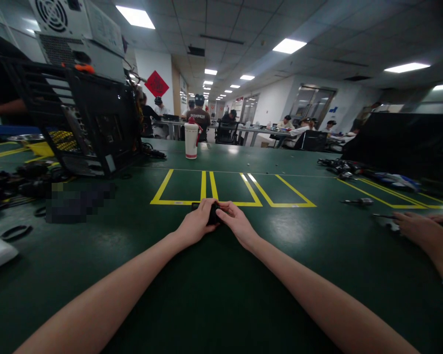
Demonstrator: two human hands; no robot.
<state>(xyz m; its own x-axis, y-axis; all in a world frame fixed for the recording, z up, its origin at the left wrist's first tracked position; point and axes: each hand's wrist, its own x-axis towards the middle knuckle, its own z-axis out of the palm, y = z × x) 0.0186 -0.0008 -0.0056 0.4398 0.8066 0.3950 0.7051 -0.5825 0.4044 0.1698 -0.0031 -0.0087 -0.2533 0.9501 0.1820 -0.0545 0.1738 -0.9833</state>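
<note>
Both hands meet over the green table, just in front of the yellow tape outlines. My left hand is curled round a small black object from the left and above. From the right, my right hand presses thumb and fingers against the same black object. Most of it is hidden by the fingers, so its kind cannot be made out. A dark edge also shows beyond my left knuckles.
An open black computer case carries a grey power supply on the left. A white bottle stands behind the outlines. At right, a co-worker's hand holds a thin tool near a screwdriver-like tool. Cables lie farther back.
</note>
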